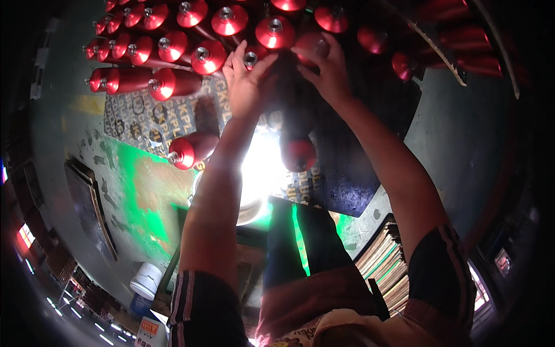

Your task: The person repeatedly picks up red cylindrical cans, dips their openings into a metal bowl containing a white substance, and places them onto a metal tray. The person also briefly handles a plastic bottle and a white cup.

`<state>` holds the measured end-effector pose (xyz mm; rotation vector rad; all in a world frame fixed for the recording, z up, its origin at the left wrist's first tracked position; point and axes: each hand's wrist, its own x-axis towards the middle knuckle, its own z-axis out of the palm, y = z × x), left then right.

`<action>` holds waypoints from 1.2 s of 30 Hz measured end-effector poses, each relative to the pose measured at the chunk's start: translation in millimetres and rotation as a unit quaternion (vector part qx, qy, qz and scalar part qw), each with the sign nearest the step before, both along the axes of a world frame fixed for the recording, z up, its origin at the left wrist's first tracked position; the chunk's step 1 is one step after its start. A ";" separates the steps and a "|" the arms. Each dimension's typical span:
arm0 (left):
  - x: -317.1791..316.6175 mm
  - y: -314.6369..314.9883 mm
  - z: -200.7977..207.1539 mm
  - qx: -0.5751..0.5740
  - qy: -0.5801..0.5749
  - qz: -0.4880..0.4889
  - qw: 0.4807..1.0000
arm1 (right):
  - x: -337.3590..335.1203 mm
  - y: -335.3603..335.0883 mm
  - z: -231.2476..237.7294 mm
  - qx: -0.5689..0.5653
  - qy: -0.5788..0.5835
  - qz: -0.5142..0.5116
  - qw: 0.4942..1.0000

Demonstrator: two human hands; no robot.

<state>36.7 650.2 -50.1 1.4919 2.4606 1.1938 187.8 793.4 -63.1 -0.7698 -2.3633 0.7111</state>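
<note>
Red metallic bottles with narrow silvery necks stand in rows at the far side of a dark printed board [139, 124]. My left hand [245, 84] has its fingers and thumb around the top of one red bottle [250, 59] in the nearest row. Just to its right, my right hand [329, 72] curves its fingers around a dimmer red bottle [311, 46]; its lower part is lost in shadow. Nearer to me, one red bottle [184, 152] stands by my left forearm. Another red bottle [299, 155] is between my forearms.
A glaring white light [261, 168] washes out the board's middle, over a pale round rim [254, 214]. Flat dark panel [91, 202] lies at the left. A white bucket [147, 280] stands below left; a stack of sheets [383, 257] lies at lower right. More red bottles [404, 65] stand far right.
</note>
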 end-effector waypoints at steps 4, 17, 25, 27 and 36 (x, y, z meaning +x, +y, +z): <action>0.4 -8.3 0.2 0.014 0.004 0.015 1.000 | 9.6 -1.4 -8.9 -0.004 0.022 -0.016 1.000; -0.1 -308.2 151.1 0.131 -0.406 0.118 0.897 | 194.4 -63.4 178.2 -0.381 0.042 0.034 0.923; 80.3 -445.5 60.2 -0.118 -0.544 0.101 0.825 | 134.4 -296.7 93.7 -0.926 0.010 0.029 0.377; 99.7 -469.0 30.4 -0.007 -0.705 0.238 0.668 | 117.3 -344.4 71.0 -0.920 0.015 0.155 0.359; 108.6 -559.2 -44.3 0.378 -0.882 0.150 0.239 | 71.0 -463.7 1.0 -0.968 -0.007 0.143 0.206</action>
